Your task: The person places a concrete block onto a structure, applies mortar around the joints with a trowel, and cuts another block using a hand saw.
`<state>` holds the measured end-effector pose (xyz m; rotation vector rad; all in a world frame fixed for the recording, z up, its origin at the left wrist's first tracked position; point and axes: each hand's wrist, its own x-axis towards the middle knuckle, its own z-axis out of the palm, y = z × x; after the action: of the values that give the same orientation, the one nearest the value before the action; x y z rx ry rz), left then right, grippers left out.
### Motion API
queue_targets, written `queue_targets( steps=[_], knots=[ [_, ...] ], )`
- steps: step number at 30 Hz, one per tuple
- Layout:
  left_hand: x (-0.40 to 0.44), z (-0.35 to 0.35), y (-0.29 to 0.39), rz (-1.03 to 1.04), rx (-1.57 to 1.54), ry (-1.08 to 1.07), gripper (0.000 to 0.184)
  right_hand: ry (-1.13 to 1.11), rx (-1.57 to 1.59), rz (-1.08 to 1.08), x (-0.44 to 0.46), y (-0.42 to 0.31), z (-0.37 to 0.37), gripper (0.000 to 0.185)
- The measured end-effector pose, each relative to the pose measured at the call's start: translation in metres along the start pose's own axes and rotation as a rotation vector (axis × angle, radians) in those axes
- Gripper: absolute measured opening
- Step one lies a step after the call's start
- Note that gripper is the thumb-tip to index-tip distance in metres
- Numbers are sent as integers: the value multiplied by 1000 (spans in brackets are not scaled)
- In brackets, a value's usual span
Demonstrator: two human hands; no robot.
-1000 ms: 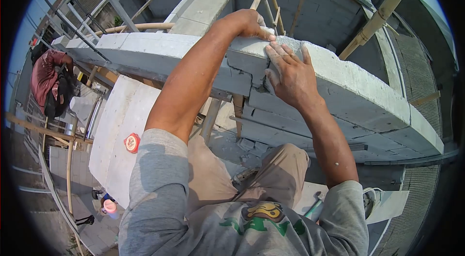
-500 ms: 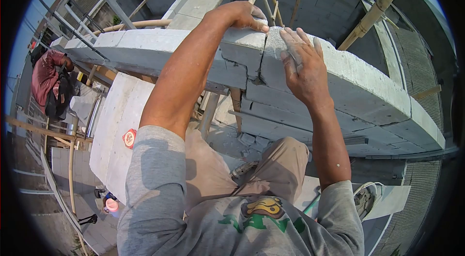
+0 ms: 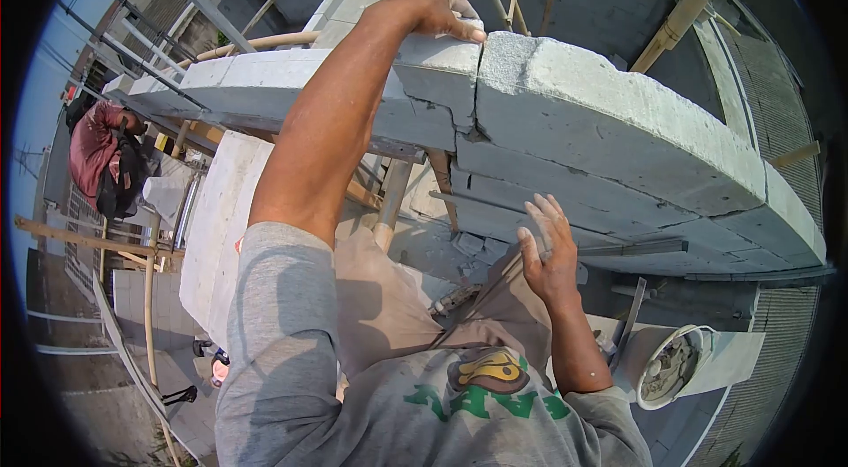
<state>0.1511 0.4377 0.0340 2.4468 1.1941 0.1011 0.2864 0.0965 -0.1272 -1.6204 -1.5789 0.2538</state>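
Observation:
My left hand lies over the top of a pale concrete block in the wall, its fingers curled over the far edge and its thumb at the block's right end. Just right of the thumb, an uneven vertical joint divides this block from a rough-topped concrete block. Below them, the joint widens into a small broken gap. My right hand is in the air in front of the wall, above my right knee, fingers apart and holding nothing. Dust whitens the fingertips of both hands.
A bucket of grey mortar stands at the lower right, beside a flat metal blade. A large white slab is on my left. Farther left crouches another person. Bamboo poles rise behind the wall.
My right hand has left the top of the right block and come down toward me, in front of the wall. My left hand keeps its place. The bucket now shows more fully.

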Motion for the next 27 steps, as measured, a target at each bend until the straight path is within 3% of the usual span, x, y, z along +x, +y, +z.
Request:
queue_targets(
  steps=[14,27],
  knots=[
    [3,-4,5,21,133,16,74,43,-167,495,-109,115,-29,33],
    [6,-2,-3,-2,179,44,79,45,-154,672,-157,160,-22,35]
  ],
)
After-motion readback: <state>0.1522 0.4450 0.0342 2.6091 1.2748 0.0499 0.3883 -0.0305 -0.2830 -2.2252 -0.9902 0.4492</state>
